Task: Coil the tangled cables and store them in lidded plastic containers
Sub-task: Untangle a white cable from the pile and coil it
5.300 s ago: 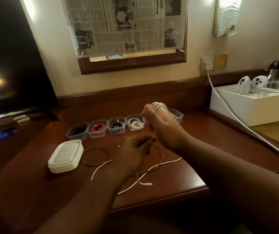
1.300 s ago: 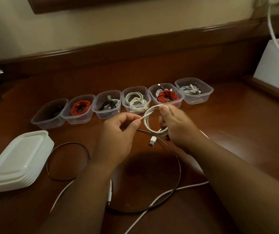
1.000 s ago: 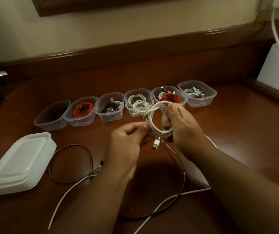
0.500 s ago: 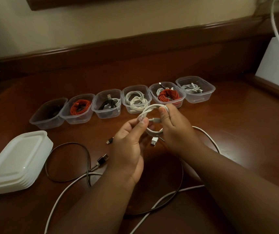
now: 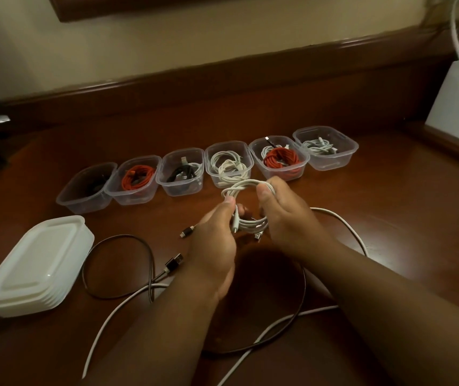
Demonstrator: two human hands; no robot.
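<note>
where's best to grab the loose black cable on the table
Pinch the black cable at the top of its open loop, coming from above. It lies flat, apart from the lid stack, while its plug end crosses a white cable.

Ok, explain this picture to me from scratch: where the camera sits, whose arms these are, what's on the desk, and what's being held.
There is no machine here. One camera worn on a person's head looks forward and down, so the two arms coming in from the bottom edge are the wearer's own. The left hand and right hand together hold a coiled white cable above a wooden desk.

Behind the hands stands a row of six clear plastic containers, all open, with red, white or dark cable coils inside. At the left lies a stack of white lids. A loose black cable and a loose white cable still sprawl over the desk.
</note>
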